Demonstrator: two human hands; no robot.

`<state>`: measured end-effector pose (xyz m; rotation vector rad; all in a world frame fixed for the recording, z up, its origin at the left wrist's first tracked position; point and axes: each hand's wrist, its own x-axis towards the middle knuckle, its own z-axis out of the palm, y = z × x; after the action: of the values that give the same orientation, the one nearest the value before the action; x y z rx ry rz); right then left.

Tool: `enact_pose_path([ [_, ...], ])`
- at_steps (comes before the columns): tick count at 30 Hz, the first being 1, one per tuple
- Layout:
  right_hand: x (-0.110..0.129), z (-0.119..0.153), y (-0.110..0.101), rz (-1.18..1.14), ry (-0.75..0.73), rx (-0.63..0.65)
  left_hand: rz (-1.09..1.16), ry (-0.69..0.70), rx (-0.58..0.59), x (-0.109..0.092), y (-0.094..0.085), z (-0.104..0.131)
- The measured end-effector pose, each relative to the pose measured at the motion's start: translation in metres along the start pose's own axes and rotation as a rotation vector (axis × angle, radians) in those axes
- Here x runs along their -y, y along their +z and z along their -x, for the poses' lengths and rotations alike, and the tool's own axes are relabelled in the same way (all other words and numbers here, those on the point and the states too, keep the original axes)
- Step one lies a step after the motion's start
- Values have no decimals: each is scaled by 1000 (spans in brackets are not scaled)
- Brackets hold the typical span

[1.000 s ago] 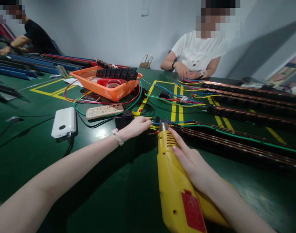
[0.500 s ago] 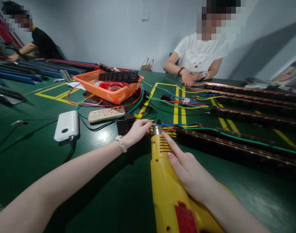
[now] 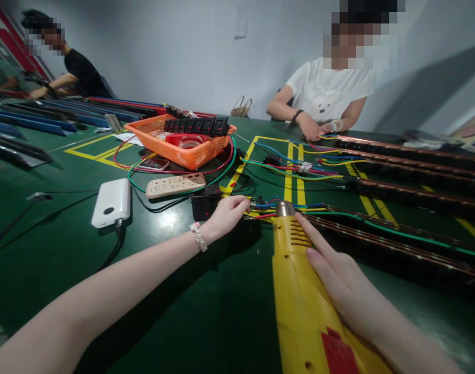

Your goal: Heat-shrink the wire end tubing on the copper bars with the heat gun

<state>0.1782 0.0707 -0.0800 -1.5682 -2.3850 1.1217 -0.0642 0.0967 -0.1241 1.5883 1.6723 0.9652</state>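
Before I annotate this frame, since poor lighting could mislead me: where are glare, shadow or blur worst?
Head view: glare whitens the table right of the white box; head view: dark shadow lies beneath the left hand; head view: frame edges look soft and stretched, the red label on the yellow tool unreadable.

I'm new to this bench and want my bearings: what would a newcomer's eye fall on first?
Probably the big yellow heat gun, front and right of centre, held in the right hand, with the left hand at the coloured wires left of its nozzle. Next, the bright orange basket farther back, a row of black sockets across its top. Then the white power bank, on the left.
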Motion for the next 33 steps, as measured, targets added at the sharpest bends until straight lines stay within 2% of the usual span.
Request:
enact_pose_path([
  [5,-13,1,-4,7,-12,-41,-80,69,-42,0,-1,-1],
  [10,-12,3,-3,44,48,-16,-107,93,-41,-1,-1,-1],
  [18,-11,4,-5,0,-20,-24,-103,71,-35,-2,-2,0],
  [25,-7,5,-4,23,0,-39,-6,22,-24,-2,3,3],
  [29,-3,4,-3,21,-22,-37,98,-57,38,-9,5,10],
  [33,-1,4,-3,22,-18,-10,63,-137,163,-25,-2,12],
])
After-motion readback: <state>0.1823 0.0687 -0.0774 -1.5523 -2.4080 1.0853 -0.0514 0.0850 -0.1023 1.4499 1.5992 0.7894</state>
